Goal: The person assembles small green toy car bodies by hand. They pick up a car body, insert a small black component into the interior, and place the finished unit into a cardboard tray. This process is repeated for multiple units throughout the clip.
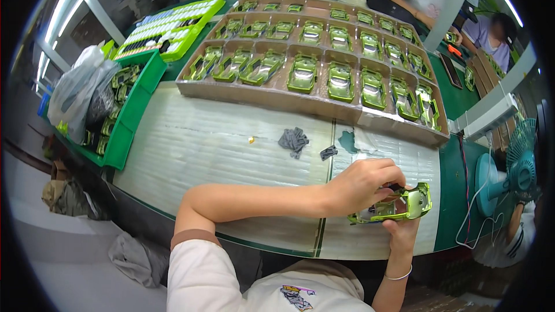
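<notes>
A shiny green toy car body shell (417, 201) is held over the right part of the worktable, its open underside partly showing. My right hand (403, 230) grips it from below, fingers mostly hidden behind it. Over the shell, my left hand (365, 185) is closed in a pinch, fingertips at the shell's inside. Something dark shows by those fingertips, too small to make out. Farther off on the table lies a small pile of grey plastic parts (293, 141), with another grey part (328, 152) to its right.
Beyond the hands stands a divided cardboard tray (266, 99) with many green shells. At left are a green bin (139, 117) with shells and plastic bags, and a light-green rack (202, 18). A teal fan (490, 176) with its cable stands at right. Co-workers sit at far right.
</notes>
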